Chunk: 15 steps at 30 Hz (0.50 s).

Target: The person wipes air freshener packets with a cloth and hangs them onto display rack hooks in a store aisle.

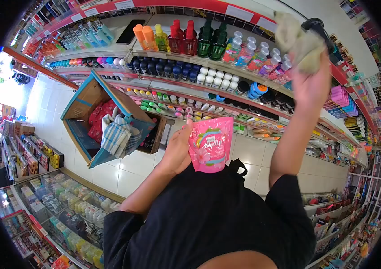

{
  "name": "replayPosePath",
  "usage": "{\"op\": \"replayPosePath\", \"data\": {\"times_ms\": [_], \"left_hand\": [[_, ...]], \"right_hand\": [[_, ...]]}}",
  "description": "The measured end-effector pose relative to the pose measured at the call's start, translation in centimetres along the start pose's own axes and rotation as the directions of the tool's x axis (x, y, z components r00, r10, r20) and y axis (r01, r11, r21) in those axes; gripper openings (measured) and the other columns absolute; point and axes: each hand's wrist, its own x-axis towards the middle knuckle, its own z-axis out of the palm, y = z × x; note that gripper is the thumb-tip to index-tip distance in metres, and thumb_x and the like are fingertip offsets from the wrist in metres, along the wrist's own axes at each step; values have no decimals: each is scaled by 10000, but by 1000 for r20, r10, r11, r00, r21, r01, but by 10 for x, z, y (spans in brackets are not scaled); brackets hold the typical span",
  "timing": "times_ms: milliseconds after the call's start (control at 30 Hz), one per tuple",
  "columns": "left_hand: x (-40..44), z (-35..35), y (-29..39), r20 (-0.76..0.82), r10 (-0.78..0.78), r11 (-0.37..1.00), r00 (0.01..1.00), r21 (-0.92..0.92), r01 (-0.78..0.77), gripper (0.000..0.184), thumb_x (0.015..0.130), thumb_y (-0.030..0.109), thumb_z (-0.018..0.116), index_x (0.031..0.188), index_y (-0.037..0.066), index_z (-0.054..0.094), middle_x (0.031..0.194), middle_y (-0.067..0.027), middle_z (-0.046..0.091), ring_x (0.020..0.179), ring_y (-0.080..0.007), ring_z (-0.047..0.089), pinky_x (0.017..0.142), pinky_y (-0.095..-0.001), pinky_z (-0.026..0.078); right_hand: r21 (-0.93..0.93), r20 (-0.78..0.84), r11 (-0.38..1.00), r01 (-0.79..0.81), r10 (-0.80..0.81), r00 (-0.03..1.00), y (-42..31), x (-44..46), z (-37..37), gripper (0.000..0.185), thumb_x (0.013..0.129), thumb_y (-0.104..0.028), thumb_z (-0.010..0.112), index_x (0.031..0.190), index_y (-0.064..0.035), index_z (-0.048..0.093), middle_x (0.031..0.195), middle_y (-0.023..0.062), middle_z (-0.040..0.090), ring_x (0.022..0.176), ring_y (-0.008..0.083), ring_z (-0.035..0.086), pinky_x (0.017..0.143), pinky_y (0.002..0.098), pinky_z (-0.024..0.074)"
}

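My left hand (176, 151) grips a bright pink refill pouch (211, 145) by its left edge, holding it upright in front of my chest. A flower and a rainbow band are printed on its front. Raised at the upper right, my right hand (309, 85) is closed on a pale, crumpled cloth (305, 47), which is smeared by motion. Behind the cloth is a dark rounded object (319, 30) that I cannot make out. The top shelf's row of small clear-capped bottles (257, 56) stands just left of my right hand.
A teal-edged cardboard box (78, 105) on the left contains pink packs (101, 117) and a checked cloth (118, 134). A phone (131, 31) lies on the top shelf, near red bottles (183, 38) and green bottles (212, 40). At lower left stands a glass display case (42, 179).
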Motion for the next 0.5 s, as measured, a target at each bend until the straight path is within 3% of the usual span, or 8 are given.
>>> {"op": "replayPosePath", "data": {"times_ms": [67,100,167,233,300,333,367,500], "left_hand": [[9,6,-9,68,98,994,993,-54,-94,486,1013,363,331,1186,-65,482,1163,-167,575,1071,-233,581,950,-398,463],[13,12,-12,80,109,993,991,-49,-106,486,1013,363,331,1186,-65,482,1163,-167,575,1071,-233,581,950,-398,463],[16,24,-20,51,140,990,989,-38,-138,502,1018,366,298,1199,-68,474,1193,-167,560,1090,-234,571,953,-393,461],[12,36,-24,71,189,972,979,125,-197,495,1017,370,298,1216,-52,465,1194,-165,558,1091,-235,570,949,-391,461],[8,48,-26,100,278,858,955,422,-294,484,1015,377,298,1249,-20,447,1196,-162,553,1094,-237,568,942,-386,463],[15,45,-30,91,248,871,965,414,-263,400,1018,288,314,1235,-19,449,1130,-138,581,1005,-236,598,825,-352,494],[23,44,-34,-28,122,985,992,128,-118,389,1014,300,335,1191,-17,475,1072,-122,587,980,-204,600,790,-330,501],[44,34,-51,119,127,970,985,190,-148,376,1017,303,346,1144,-11,509,1056,-105,591,954,-175,599,785,-304,497]], "right_hand": [[89,38,979,-185,182,983,15,-59,-6,245,891,-148,587,1094,-36,508,987,84,567,778,179,628,681,321,573],[29,264,987,-160,147,953,23,-84,-9,335,836,-195,680,1092,-55,514,968,67,557,842,180,612,759,297,527],[-355,406,933,59,97,909,42,-114,-35,518,746,-250,779,1143,-54,508,1009,48,538,941,175,575,820,291,480],[-527,377,840,-129,367,850,36,-139,-22,651,661,-254,830,1197,-69,509,1075,61,512,1067,218,500,932,354,409],[-783,529,524,336,276,802,43,-148,-20,675,635,-237,827,1216,-93,516,1185,96,487,1115,281,444,983,404,354],[-772,543,518,367,240,804,46,-154,-23,675,635,-237,827,1216,-93,516,1185,96,487,1115,281,444,983,404,354],[-811,519,438,388,231,823,50,-162,-26,646,637,-239,820,1200,-107,534,1223,109,481,1131,308,420,988,424,334],[-791,572,330,515,98,815,58,-153,-54,504,668,-243,795,1105,-110,583,1307,112,470,1137,342,404,966,459,324]]}}
